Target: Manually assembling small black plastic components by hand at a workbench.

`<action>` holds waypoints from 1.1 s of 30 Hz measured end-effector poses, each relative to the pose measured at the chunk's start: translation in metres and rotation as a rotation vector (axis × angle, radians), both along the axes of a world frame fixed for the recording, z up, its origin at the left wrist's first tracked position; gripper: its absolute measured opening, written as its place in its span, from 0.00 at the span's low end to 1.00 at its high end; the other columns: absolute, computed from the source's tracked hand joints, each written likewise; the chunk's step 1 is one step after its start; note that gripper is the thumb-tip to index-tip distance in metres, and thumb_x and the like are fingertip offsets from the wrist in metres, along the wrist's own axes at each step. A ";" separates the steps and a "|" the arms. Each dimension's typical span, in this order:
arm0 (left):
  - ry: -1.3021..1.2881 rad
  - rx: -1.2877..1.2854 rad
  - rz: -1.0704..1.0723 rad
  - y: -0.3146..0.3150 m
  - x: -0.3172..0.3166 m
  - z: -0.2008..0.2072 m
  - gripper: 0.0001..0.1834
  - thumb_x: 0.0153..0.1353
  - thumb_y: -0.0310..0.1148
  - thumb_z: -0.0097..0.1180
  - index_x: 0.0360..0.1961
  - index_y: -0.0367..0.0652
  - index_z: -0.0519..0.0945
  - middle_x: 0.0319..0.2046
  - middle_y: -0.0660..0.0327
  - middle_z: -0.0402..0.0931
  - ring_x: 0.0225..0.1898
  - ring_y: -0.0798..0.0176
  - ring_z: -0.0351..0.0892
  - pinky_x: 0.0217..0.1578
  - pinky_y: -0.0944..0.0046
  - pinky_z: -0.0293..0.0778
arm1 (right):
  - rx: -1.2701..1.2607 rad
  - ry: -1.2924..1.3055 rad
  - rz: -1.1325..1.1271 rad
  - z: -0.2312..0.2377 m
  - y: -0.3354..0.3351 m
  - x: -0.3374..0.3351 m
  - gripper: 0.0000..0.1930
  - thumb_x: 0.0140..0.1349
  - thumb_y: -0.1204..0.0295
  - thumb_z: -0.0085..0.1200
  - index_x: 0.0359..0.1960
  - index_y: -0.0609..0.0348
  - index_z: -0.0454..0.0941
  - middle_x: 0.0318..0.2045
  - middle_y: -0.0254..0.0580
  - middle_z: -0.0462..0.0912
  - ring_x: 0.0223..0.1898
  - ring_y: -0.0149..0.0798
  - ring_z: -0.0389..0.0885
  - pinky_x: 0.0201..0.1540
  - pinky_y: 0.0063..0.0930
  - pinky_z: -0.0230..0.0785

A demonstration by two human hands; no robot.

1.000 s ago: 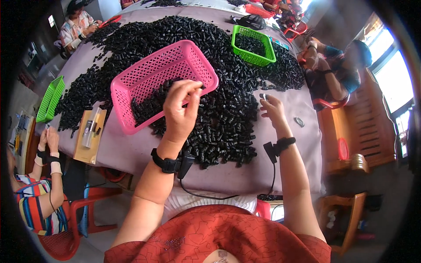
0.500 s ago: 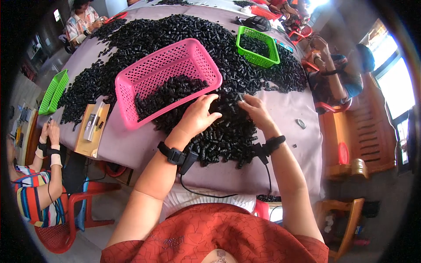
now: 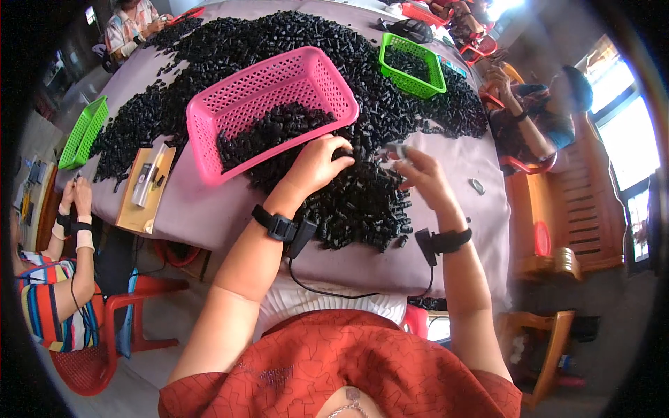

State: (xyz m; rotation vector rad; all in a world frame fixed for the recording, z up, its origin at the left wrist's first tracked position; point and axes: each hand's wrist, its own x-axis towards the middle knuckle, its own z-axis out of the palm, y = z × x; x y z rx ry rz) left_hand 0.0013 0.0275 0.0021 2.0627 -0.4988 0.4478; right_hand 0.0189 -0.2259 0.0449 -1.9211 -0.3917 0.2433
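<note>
Small black plastic parts lie in a thick heap in front of me. My left hand is over the heap, just below the near edge of a pink perforated basket partly filled with the same black pieces. Between its thumb and fingers is a black plastic part. Right of it, my right hand pinches a small greyish, see-through item whose kind I cannot make out. The two hands are a short way apart.
Two green baskets stand at the far right and far left. A wooden board carries a clear tube. A small clear ring lies right. Other people sit around the cloth-covered table.
My right hand has shifted a little right, away from the left hand, and its greyish item shows more. A black part now shows in my left hand. The whole view has shifted slightly.
</note>
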 end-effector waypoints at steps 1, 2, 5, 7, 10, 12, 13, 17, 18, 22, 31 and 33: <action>-0.023 0.023 0.012 0.002 0.000 0.001 0.12 0.53 0.30 0.63 0.38 0.36 0.80 0.33 0.51 0.78 0.34 0.56 0.77 0.36 0.60 0.71 | -0.045 0.008 -0.067 -0.002 -0.010 0.003 0.22 0.64 0.63 0.53 0.58 0.57 0.73 0.45 0.35 0.81 0.39 0.26 0.77 0.32 0.21 0.73; -0.053 0.029 0.033 0.005 0.002 -0.003 0.12 0.54 0.31 0.62 0.38 0.35 0.80 0.32 0.53 0.78 0.31 0.58 0.77 0.34 0.61 0.71 | -0.045 0.010 -0.107 -0.001 -0.015 0.002 0.22 0.63 0.62 0.53 0.58 0.57 0.74 0.44 0.36 0.81 0.38 0.27 0.77 0.32 0.21 0.72; -0.015 -0.032 0.042 0.003 0.006 -0.007 0.12 0.58 0.32 0.61 0.38 0.34 0.80 0.32 0.55 0.78 0.26 0.63 0.77 0.30 0.64 0.72 | -0.065 0.022 -0.194 -0.013 -0.035 0.006 0.23 0.63 0.61 0.54 0.56 0.58 0.74 0.41 0.37 0.80 0.36 0.28 0.77 0.30 0.20 0.70; 0.051 -0.096 0.030 0.001 0.005 -0.006 0.12 0.59 0.33 0.60 0.38 0.34 0.80 0.32 0.56 0.78 0.23 0.65 0.76 0.27 0.66 0.72 | -0.055 0.070 -0.249 -0.024 -0.040 0.010 0.22 0.61 0.63 0.57 0.54 0.62 0.75 0.35 0.36 0.80 0.33 0.28 0.78 0.27 0.23 0.73; 0.102 -0.150 -0.016 -0.002 0.003 -0.002 0.12 0.63 0.33 0.57 0.39 0.33 0.80 0.33 0.58 0.77 0.19 0.70 0.74 0.24 0.68 0.72 | -0.021 0.093 -0.188 -0.035 -0.026 0.007 0.20 0.61 0.64 0.57 0.52 0.61 0.76 0.34 0.35 0.79 0.31 0.27 0.76 0.26 0.21 0.73; 0.178 -0.226 -0.040 -0.006 0.002 0.002 0.11 0.63 0.31 0.55 0.42 0.33 0.78 0.35 0.59 0.77 0.20 0.70 0.75 0.25 0.68 0.72 | -0.001 0.096 -0.162 -0.034 -0.015 0.006 0.19 0.61 0.65 0.57 0.52 0.60 0.76 0.33 0.34 0.79 0.31 0.25 0.75 0.26 0.20 0.72; 0.180 -0.219 -0.035 -0.005 -0.001 0.005 0.11 0.63 0.31 0.55 0.42 0.33 0.78 0.35 0.59 0.77 0.20 0.70 0.75 0.25 0.68 0.72 | -0.037 0.085 -0.097 -0.031 -0.006 0.005 0.18 0.61 0.65 0.57 0.51 0.60 0.77 0.32 0.32 0.78 0.29 0.24 0.74 0.26 0.19 0.71; 0.108 -0.142 -0.018 -0.008 -0.001 0.009 0.12 0.64 0.29 0.53 0.46 0.35 0.77 0.41 0.57 0.77 0.37 0.65 0.78 0.38 0.67 0.74 | 0.132 0.081 0.023 -0.010 0.018 -0.013 0.15 0.62 0.67 0.56 0.48 0.60 0.78 0.28 0.27 0.76 0.26 0.20 0.70 0.24 0.16 0.66; 0.018 -0.105 -0.015 -0.009 -0.001 0.008 0.12 0.64 0.29 0.53 0.47 0.35 0.77 0.43 0.56 0.77 0.44 0.62 0.78 0.43 0.65 0.74 | 0.117 0.016 0.059 -0.008 0.020 -0.014 0.13 0.62 0.68 0.57 0.45 0.60 0.79 0.26 0.25 0.73 0.25 0.19 0.68 0.24 0.17 0.64; 0.063 -0.129 -0.045 -0.015 -0.013 0.017 0.12 0.61 0.27 0.56 0.46 0.35 0.78 0.50 0.53 0.74 0.54 0.55 0.73 0.54 0.60 0.69 | -0.013 -0.282 0.073 0.008 0.033 -0.024 0.14 0.57 0.72 0.60 0.42 0.67 0.76 0.30 0.38 0.72 0.36 0.35 0.71 0.37 0.29 0.64; 0.053 -0.004 -0.015 -0.023 -0.015 0.020 0.11 0.56 0.26 0.61 0.41 0.39 0.81 0.48 0.53 0.76 0.53 0.53 0.74 0.56 0.59 0.67 | 0.030 -0.420 -0.052 0.000 0.037 -0.024 0.06 0.60 0.81 0.52 0.39 0.66 0.75 0.29 0.43 0.72 0.31 0.39 0.71 0.35 0.30 0.65; -0.055 0.041 -0.009 -0.028 -0.017 0.022 0.10 0.55 0.28 0.62 0.39 0.39 0.82 0.44 0.53 0.77 0.47 0.50 0.75 0.51 0.57 0.70 | 0.044 -0.414 -0.021 0.001 0.038 -0.027 0.05 0.61 0.81 0.52 0.38 0.66 0.74 0.28 0.43 0.71 0.31 0.39 0.71 0.35 0.29 0.65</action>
